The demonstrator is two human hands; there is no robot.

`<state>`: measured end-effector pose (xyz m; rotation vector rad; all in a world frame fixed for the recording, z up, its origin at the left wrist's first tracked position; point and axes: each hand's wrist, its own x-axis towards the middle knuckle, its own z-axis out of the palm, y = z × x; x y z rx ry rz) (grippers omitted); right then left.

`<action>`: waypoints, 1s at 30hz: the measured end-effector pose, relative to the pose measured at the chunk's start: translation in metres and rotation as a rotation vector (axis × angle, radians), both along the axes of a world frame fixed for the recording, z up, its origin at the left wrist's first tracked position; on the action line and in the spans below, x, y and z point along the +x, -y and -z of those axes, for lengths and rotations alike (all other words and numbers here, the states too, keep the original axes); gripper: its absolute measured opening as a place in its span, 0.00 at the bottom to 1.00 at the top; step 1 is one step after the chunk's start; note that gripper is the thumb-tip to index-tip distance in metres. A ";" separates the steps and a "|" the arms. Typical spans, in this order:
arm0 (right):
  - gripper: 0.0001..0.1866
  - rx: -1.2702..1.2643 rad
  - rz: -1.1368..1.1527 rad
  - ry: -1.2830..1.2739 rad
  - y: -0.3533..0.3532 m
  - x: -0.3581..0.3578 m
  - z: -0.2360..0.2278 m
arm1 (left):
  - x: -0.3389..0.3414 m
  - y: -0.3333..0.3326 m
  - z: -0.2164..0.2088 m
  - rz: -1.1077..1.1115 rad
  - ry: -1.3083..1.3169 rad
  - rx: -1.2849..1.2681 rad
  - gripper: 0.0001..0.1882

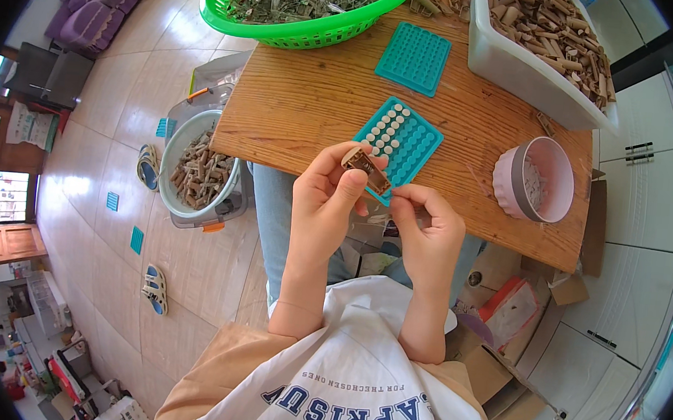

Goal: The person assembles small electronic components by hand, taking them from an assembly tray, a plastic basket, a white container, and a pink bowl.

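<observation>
In my left hand [329,197] is a small brown oblong casing [367,171] with a dark inside, gripped between thumb and fingers. My right hand [429,230] is closed in a pinch at the casing's lower right end; what lies between the fingertips is too small to make out. Just beyond both hands, on the wooden table [298,103], lies a teal tray [420,143] with rows of round wells. White round pieces [381,131] fill several wells on its left side. Farther back is a second teal tray [414,57], with no white pieces in it.
A green basket [320,32] of clear plastic scraps stands at the back left. At the back right is a white bin [516,74] heaped with brown casings. A pink bowl [507,177] with whitish bits sits at the right edge. Below left, a tub [168,167] holds brown pieces.
</observation>
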<state>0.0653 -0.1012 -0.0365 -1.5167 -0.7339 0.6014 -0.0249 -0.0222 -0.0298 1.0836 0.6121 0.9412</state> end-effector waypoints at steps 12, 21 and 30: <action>0.02 0.018 0.060 0.166 0.002 0.000 -0.004 | 0.000 0.000 0.003 -0.001 0.001 -0.017 0.15; 0.08 -0.011 0.022 0.213 -0.006 0.000 0.007 | 0.002 0.002 0.010 0.087 0.243 -0.282 0.13; 0.11 0.118 -0.036 0.408 -0.014 0.009 0.016 | 0.003 -0.001 0.016 0.111 0.523 -0.553 0.15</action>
